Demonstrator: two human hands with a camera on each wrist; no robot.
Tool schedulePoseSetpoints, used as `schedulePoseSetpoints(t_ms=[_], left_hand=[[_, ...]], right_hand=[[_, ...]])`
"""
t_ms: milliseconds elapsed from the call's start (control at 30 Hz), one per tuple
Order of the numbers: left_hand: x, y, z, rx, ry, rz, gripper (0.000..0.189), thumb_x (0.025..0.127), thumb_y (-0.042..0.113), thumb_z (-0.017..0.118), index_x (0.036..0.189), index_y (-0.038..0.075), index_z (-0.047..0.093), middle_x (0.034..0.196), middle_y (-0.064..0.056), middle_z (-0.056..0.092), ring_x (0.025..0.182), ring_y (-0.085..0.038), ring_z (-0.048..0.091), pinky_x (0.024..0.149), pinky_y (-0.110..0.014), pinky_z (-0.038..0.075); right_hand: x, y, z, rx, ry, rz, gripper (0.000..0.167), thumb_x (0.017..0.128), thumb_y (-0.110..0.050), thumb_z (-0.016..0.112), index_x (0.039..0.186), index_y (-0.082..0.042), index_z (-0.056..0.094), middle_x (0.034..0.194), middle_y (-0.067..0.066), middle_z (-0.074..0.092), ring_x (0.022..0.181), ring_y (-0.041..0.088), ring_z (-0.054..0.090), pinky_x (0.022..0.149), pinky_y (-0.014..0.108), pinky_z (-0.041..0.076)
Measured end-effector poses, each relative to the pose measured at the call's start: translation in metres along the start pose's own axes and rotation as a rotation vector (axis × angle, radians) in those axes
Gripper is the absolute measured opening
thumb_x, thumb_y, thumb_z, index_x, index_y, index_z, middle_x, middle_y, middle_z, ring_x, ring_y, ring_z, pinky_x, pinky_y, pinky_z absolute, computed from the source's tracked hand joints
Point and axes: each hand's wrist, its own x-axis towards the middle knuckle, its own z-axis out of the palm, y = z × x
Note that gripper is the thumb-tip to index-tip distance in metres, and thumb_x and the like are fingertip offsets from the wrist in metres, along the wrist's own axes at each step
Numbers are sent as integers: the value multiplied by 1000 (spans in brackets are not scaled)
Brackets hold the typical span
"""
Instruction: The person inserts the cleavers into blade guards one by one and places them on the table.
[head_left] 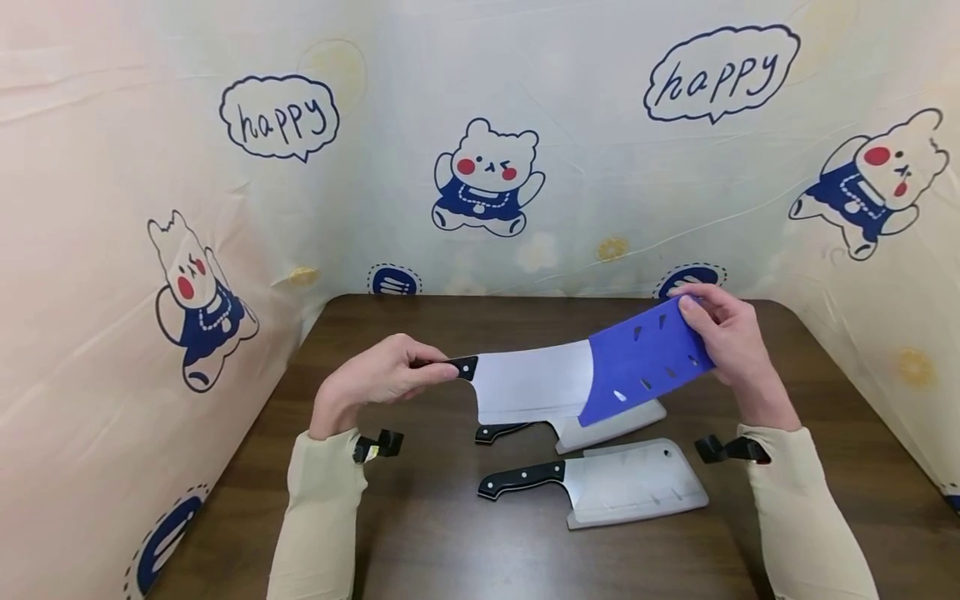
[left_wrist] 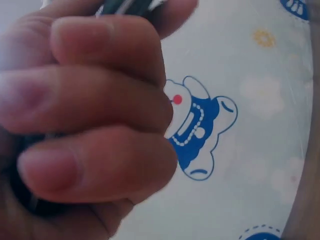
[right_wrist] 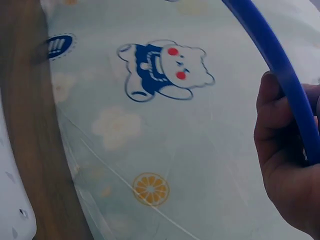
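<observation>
My left hand [head_left: 381,372] grips the black handle [head_left: 467,367] of a cleaver whose wide steel blade [head_left: 534,382] points right. In the left wrist view curled fingers [left_wrist: 100,95] wrap round the handle. A blue slotted blade sheath [head_left: 637,358] covers the outer part of the blade, tilted up to the right. My right hand [head_left: 726,329] pinches the sheath's far end, thumb on its near face. The blue sheath edge [right_wrist: 285,82] shows within the right hand's grip in the right wrist view. Cleaver and sheath are held above the table, overlapping a second cleaver [head_left: 607,429].
Nearer on the brown table [head_left: 420,533] lies a third cleaver [head_left: 521,479], its blade in a pale slotted sheath [head_left: 637,487], handle to the left. The second cleaver lies just behind it. A printed cloth [head_left: 585,208] hangs round the table's back and sides.
</observation>
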Motion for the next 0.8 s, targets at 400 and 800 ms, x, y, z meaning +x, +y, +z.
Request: schedulePoseSetpoints(t_ms=[400, 800], left_hand=[[7, 5, 0, 89, 93, 21, 21, 96, 43, 60, 88, 26, 68, 54, 1, 51, 49, -15, 46, 52, -29, 37], [12, 1, 3, 77, 116, 38, 21, 97, 41, 60, 91, 23, 69, 55, -1, 52, 50, -16, 48, 52, -29, 39]], right_hand=[[-2, 0, 3, -15, 0, -13, 23, 100, -7, 52, 119, -1, 64, 81, 1, 63, 56, 10, 68, 44, 26, 51], [-1, 2, 16, -14, 84, 31, 21, 100, -14, 55, 115, -2, 64, 83, -2, 67, 56, 8, 65, 47, 23, 52]])
